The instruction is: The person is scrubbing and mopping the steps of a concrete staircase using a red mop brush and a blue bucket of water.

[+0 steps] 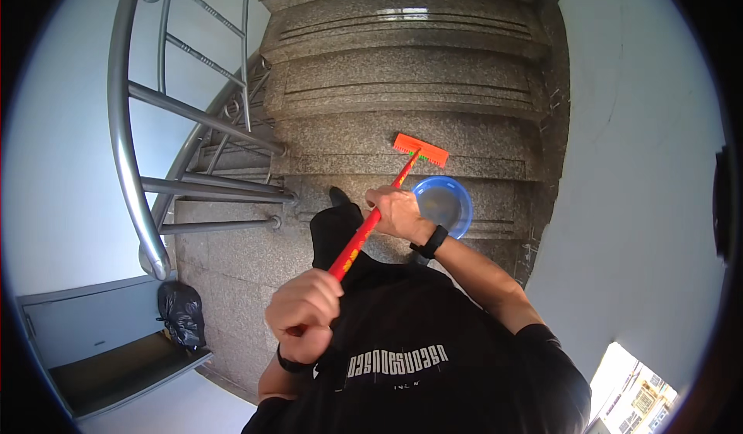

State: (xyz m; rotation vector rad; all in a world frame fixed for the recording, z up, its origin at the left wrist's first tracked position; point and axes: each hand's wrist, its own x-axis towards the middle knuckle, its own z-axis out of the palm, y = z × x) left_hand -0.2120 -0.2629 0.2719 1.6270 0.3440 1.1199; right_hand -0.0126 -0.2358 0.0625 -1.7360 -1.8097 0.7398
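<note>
A long red pole with yellow markings (355,245) runs diagonally across my front. My left hand (305,315) is closed around its near end, close to my body. Farther along the pole, my right hand (397,213) grips it, with a black watch on that wrist. At the far end, an orange brush head with green bristles (421,149) lies on a speckled stone stair tread (342,138). A round blue plastic basin (466,205) stands on the step below, beside my right hand, holding greyish water. My right wrist and hand overlap the basin's left rim.
Stone stairs (406,65) rise ahead. A metal handrail (119,126) with bars borders them on the left; a pale wall (627,173) borders the right. A black plastic bag (183,315) sits near a grey door (87,324) at lower left. My black shoe (338,196) is on the stair.
</note>
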